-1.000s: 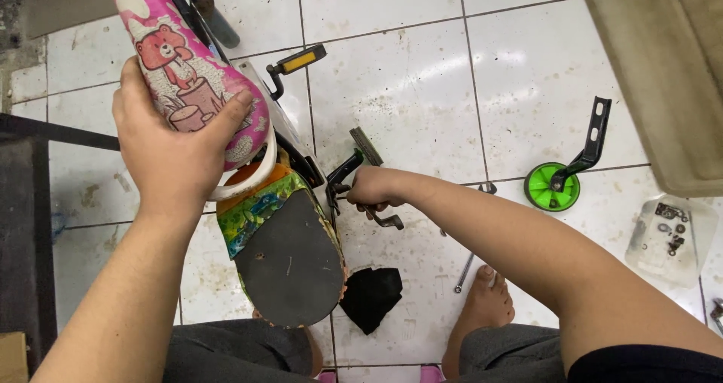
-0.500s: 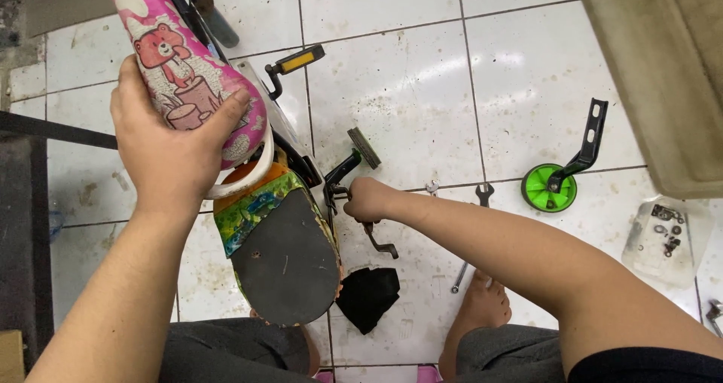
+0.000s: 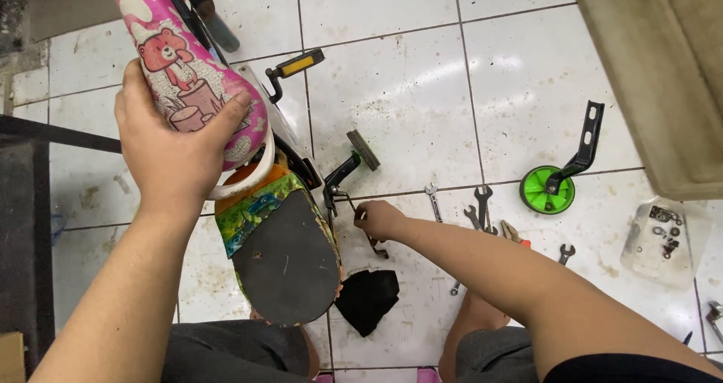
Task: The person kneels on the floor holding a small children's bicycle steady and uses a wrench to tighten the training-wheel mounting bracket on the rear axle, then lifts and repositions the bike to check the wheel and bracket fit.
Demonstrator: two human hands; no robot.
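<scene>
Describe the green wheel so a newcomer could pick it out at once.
On the white tiled floor, look right of the upturned child's bike, just below the beige slab. The training wheel lies flat there, a black bracket rising from it; it is the only bright green disc, the nearby wrenches being bare metal.

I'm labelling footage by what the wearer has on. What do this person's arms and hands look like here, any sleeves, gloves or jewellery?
Both arms are bare from hand to above the elbow. The left hand and right hand wear no gloves, and no ring, watch or bracelet shows on either. The only clothing on the arms is the dark sleeve edge of a short-sleeved top at the right upper arm. The left arm shows no sleeve in view.
</scene>
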